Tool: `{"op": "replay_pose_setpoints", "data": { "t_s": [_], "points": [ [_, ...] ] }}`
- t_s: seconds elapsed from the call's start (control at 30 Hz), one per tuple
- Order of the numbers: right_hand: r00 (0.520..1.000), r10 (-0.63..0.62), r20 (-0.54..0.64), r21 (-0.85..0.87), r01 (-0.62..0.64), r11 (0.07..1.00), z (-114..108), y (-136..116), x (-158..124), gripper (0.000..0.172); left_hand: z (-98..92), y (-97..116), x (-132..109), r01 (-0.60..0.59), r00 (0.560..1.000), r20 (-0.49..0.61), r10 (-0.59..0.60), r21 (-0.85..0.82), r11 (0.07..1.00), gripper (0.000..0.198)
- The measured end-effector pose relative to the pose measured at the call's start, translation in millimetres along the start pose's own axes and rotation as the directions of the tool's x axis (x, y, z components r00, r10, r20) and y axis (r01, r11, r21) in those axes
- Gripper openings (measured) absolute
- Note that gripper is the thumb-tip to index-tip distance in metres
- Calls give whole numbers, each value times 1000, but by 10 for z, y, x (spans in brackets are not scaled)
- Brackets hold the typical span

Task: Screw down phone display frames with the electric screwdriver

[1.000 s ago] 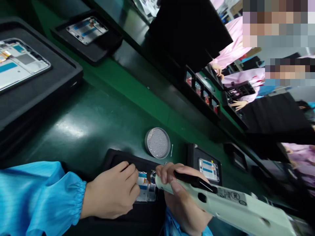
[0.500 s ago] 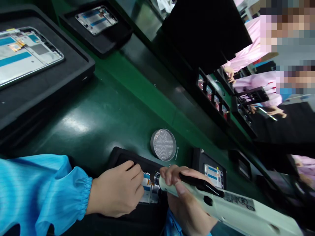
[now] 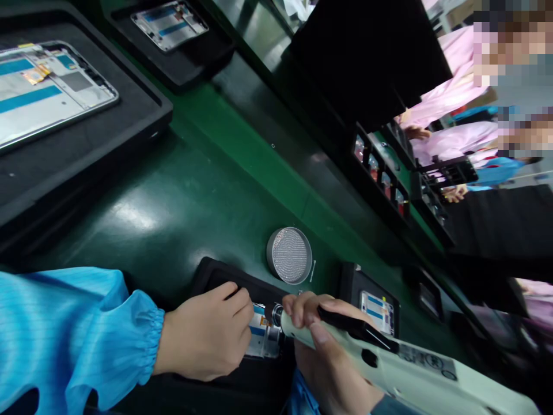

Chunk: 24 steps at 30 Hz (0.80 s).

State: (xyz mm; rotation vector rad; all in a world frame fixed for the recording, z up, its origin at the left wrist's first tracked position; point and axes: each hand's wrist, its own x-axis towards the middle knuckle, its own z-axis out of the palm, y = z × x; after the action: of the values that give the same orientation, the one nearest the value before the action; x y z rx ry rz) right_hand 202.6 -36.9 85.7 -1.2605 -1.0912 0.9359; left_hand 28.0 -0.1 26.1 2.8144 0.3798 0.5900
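Note:
A pale green electric screwdriver point(image 3: 415, 369) with a black lever lies in the grip of my right hand point(image 3: 328, 340). Its dark nose points at an open phone frame point(image 3: 264, 340), silver with blue strips and a small orange flex cable. The bit's tip cannot be made out. My left hand point(image 3: 211, 331), in a blue elasticated sleeve, covers the left part of that frame with its fingers curled in; what the fingertips hold is hidden. Under the frame is a black tray point(image 3: 216, 276). Just beyond it stands a round tin of tiny screws point(image 3: 290, 256).
Other phone frames lie in black trays at the upper left point(image 3: 142, 135), top point(image 3: 190, 63) and right point(image 3: 349, 282). A small white stick point(image 3: 313, 271) lies beside the tin on the green bench point(image 3: 173, 190). Several people in pink work across the bench, behind a black panel point(image 3: 367, 57).
The view has shifted slightly, so the bench items sit a little to the right. Both hands and the screwdriver keep their places over the phone frame. Hands of people across the bench have moved.

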Motion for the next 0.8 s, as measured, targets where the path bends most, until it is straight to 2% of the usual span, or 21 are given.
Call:
{"op": "replay_pose_setpoints", "data": {
  "t_s": [0.47,0.67,0.8],
  "points": [
    [1000,0,12,13,0,1000,11,6,9,14,-9,9,15,7,1000,1,-7,-14,1000,31],
    [999,5,35,37,-7,999,4,19,9,16,-13,18,3,15,1000,14,-15,-14,1000,30],
    [999,-28,45,53,26,998,11,80,-2,16,-16,20,-4,30,1000,9,-30,-2,1000,41]
  ]
}}
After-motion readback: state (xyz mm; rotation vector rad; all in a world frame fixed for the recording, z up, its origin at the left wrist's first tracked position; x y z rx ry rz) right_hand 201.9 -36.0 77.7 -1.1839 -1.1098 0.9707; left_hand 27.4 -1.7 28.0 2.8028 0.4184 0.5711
